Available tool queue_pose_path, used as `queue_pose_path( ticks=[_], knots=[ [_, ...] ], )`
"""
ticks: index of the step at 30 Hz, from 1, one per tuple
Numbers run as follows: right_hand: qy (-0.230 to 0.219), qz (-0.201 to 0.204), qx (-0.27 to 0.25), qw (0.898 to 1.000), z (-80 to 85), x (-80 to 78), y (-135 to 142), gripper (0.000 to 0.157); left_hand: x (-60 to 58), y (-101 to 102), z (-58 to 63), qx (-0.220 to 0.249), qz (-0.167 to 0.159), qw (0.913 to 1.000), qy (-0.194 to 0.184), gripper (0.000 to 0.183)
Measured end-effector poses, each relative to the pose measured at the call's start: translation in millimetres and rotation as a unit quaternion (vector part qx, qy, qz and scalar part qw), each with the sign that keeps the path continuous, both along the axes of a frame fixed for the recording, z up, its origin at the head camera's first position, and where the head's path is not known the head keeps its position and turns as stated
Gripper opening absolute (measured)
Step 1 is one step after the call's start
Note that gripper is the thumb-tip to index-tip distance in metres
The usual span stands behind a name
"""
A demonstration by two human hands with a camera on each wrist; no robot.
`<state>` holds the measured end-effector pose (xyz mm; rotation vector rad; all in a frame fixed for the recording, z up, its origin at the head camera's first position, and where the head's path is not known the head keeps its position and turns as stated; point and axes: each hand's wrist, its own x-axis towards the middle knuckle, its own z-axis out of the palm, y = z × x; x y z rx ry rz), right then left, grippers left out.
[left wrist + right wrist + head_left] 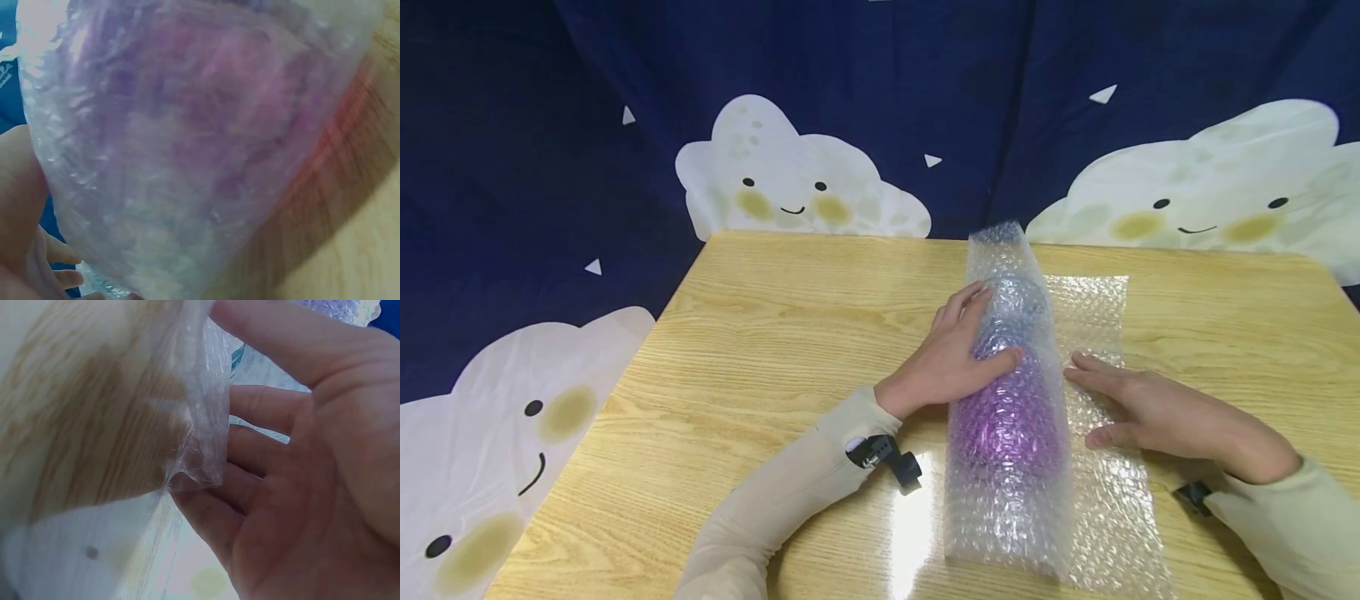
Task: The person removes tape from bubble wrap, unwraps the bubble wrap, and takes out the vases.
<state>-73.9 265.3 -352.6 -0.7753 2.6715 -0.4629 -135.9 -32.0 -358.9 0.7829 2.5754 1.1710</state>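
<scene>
Long cream sleeves (pixel 790 487) are worn with black wrist devices (pixel 906 470).

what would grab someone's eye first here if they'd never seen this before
Probably the purple-to-blue shape in bubble wrap, lying right of centre on the wooden table, with the left hand resting on it. The right hand is at the loose flap on its right. Behind the table, smiling white clouds stand out on a dark blue curtain.

Bright tabletop (pixel 790 333), 1 white glare patch, glinting bubble wrap (pixel 1007 517), soft shadows, 2 hazy wrist views
</scene>
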Motion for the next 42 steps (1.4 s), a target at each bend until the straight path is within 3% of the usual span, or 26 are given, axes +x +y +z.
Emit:
queue_pose_path(
  ticks=[14,29,42],
  knots=[
    [-0.007,-0.006,-0.003,1.0,0.2,0.2,1.4,0.086,7.1,-3.0,15.9,0.006,-0.015,0.9998,0.013,0.092],
    [-0.011,-0.008,-0.002,1.0,1.1,-0.6,0.5,0.087,32.0,1.7,32.4,-0.009,-0.043,0.996,0.078,0.083],
    [-0.009,-0.009,-0.005,1.0,0.1,0.8,0.3,0.089,39.6,6.0,31.7,-0.012,-0.062,0.9968,0.049,0.08]
  ],
)
